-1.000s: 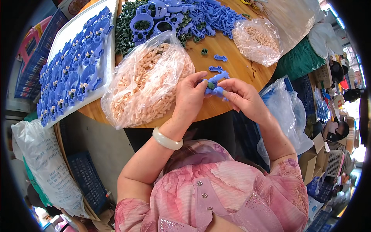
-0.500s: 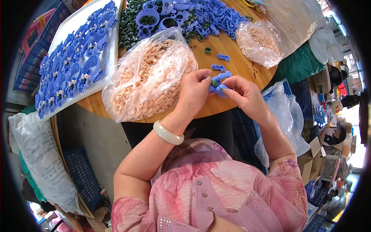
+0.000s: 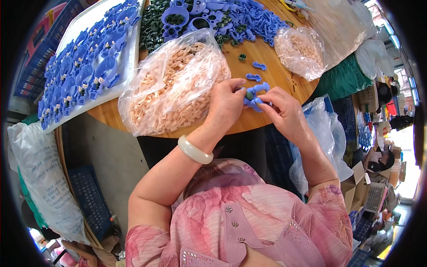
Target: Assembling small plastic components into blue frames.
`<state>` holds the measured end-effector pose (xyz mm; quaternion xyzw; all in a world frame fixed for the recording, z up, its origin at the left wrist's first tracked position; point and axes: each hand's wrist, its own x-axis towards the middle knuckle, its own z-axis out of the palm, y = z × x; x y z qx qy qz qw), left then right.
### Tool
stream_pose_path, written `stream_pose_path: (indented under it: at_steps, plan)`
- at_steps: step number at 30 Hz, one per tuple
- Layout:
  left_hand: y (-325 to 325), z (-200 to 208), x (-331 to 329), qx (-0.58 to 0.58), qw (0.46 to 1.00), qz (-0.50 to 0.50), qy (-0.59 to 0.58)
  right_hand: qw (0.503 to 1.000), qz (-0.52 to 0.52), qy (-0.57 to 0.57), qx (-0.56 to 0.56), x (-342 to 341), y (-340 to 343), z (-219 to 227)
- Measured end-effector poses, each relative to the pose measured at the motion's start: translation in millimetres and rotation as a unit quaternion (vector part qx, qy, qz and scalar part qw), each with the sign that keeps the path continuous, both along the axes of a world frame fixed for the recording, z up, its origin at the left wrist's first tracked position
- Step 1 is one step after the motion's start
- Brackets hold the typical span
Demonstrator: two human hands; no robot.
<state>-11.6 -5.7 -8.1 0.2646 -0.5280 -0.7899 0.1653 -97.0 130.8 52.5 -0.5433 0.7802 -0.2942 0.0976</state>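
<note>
Between my two hands, over the table's near edge, is a small blue plastic piece [image 3: 254, 100] with a dark green part set in it. My left hand [image 3: 226, 100] pinches it from the left, its fingers closed. On the other side my right hand [image 3: 281, 109] grips the piece between thumb and fingers. Just beyond lie two loose blue plastic parts [image 3: 254, 77] and a dark green part [image 3: 242, 57]. Beside my left hand rests a clear bag of pale peach plastic parts [image 3: 171, 98]. The fingers partly cover the held piece.
Rows of blue pieces stand on a white board [image 3: 126, 75] at left. Piles of dark green parts [image 3: 153, 31] and blue parts [image 3: 262, 22] cover the far table [image 3: 291, 84]. A smaller bag of peach parts [image 3: 307, 55] lies at right. Blue crates and plastic bags stand around.
The held blue piece has turned slightly between my fingers. Both hands stay in nearly the same place, and the whole view has shifted a little.
</note>
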Motion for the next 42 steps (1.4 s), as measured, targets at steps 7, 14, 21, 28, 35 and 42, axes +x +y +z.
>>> stream_pose_path:
  at_steps: [7, 14, 21, 28, 35, 42]
  plan:
    - [0, 1, 0, 0.013, 1.000, 0.004, 0.004, 0.998, 0.030, 0.060, 0.006, 2, -3, 1]
    - [0, -3, -2, -0.031, 1.000, -0.005, -0.002, 0.997, 0.025, 0.065, -0.016, 1, -1, -2]
    - [0, 8, 3, 0.014, 1.000, -0.006, 0.014, 0.991, -0.092, 0.018, -0.095, -15, 11, 4]
    - [-4, 24, 13, -0.176, 0.983, -0.017, 0.055, 0.928, -0.076, -0.360, -0.061, -35, 16, -12]
    - [-12, 47, 22, -0.238, 0.964, -0.044, 0.105, 0.952, -0.038, -0.226, -0.206, -34, 11, -18]
    - [-37, 78, 22, -0.431, 0.896, -0.080, 0.073, 0.949, 0.042, -0.015, -0.313, -52, -12, -9]
